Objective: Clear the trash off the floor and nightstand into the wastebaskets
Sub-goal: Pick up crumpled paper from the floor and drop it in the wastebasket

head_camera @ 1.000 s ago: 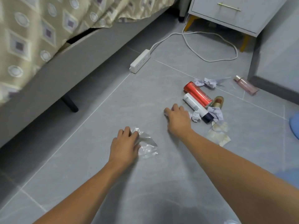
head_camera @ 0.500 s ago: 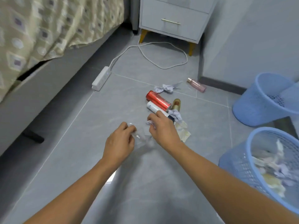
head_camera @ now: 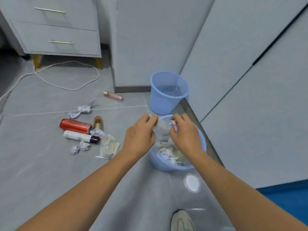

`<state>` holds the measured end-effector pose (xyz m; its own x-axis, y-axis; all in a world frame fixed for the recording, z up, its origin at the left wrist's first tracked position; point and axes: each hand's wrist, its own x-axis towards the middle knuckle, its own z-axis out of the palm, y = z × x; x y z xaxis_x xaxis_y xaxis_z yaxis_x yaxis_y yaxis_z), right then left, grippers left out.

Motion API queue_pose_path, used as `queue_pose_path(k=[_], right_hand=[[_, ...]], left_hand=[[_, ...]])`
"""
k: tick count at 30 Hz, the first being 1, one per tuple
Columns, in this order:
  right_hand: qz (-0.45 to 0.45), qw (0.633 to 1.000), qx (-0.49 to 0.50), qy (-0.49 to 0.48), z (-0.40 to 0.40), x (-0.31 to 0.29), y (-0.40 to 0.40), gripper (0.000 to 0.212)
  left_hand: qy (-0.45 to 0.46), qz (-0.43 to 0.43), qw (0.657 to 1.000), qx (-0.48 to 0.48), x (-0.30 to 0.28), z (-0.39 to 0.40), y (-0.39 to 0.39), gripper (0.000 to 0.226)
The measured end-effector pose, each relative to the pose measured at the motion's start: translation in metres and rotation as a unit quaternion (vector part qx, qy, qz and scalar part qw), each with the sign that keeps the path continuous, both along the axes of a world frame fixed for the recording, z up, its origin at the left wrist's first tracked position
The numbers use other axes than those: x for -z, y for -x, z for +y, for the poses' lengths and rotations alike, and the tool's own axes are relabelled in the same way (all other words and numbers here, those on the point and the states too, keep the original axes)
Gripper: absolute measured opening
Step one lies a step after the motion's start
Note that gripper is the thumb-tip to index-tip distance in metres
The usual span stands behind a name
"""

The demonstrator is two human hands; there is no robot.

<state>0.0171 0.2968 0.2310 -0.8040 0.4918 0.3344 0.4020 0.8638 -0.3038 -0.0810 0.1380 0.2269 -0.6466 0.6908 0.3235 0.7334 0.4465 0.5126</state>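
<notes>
No legible text.
Red can (head_camera: pixel 75 126) and white tube (head_camera: pixel 78 136) on the floor carry printing, but too blurred to read; nothing readable on the baskets or nightstand.

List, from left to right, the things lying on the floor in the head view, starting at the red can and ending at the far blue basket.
Red can → gold bottle → pink bottle → left hand → far blue basket.

Crumpled paper (head_camera: pixel 173 125) and clear wrapper (head_camera: pixel 161 127) held above near blue wastebasket (head_camera: pixel 203 144), part-filled; far wastebasket (head_camera: pixel 168 93) upright.
</notes>
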Motion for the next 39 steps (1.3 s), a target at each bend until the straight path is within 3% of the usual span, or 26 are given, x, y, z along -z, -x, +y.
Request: queue_pose_path(k=[4,6,8,10,15,22,26,32,39], right_hand=[[-0.089,0.993,0.078,0.029,0.038,0.017,-0.042,0.02],[-0.178,0.977,0.087,0.079,0.042,0.025,-0.052,0.032],[-0.221,0.965,0.076,0.121,0.043,0.027,-0.057,0.044],[-0.222,0.966,0.074,0.115,0.045,0.024,-0.058,0.051],[-0.168,0.976,0.101,0.097,0.042,0.015,-0.053,0.037],[-0.142,0.985,0.026,0.098,0.018,0.02,-0.03,0.027],[-0.124,0.988,-0.013,0.086,0.011,0.025,-0.009,0.026],[-0.112,0.993,0.005,0.042,-0.005,0.022,0.03,0.024],[-0.149,0.988,-0.024,0.046,-0.042,-0.045,0.018,0.046]], left_hand=[[0.065,-0.007,0.997,0.043,0.016,0.061,-0.022,0.025],[0.184,-0.03,0.98,0.068,0.028,0.078,-0.029,0.028],[0.33,-0.02,0.938,0.107,0.039,0.086,-0.031,0.05],[0.379,-0.01,0.917,0.124,0.044,0.086,-0.031,0.067],[0.24,0.058,0.961,0.121,0.045,0.071,-0.031,0.046],[0.124,0.033,0.989,0.072,0.042,0.043,-0.027,0.029],[0.13,0.016,0.99,0.055,0.045,0.028,-0.014,0.039],[0.141,-0.034,0.989,-0.04,0.029,-0.012,0.035,0.046],[0.175,-0.091,0.977,-0.079,-0.043,-0.047,0.034,0.053]])
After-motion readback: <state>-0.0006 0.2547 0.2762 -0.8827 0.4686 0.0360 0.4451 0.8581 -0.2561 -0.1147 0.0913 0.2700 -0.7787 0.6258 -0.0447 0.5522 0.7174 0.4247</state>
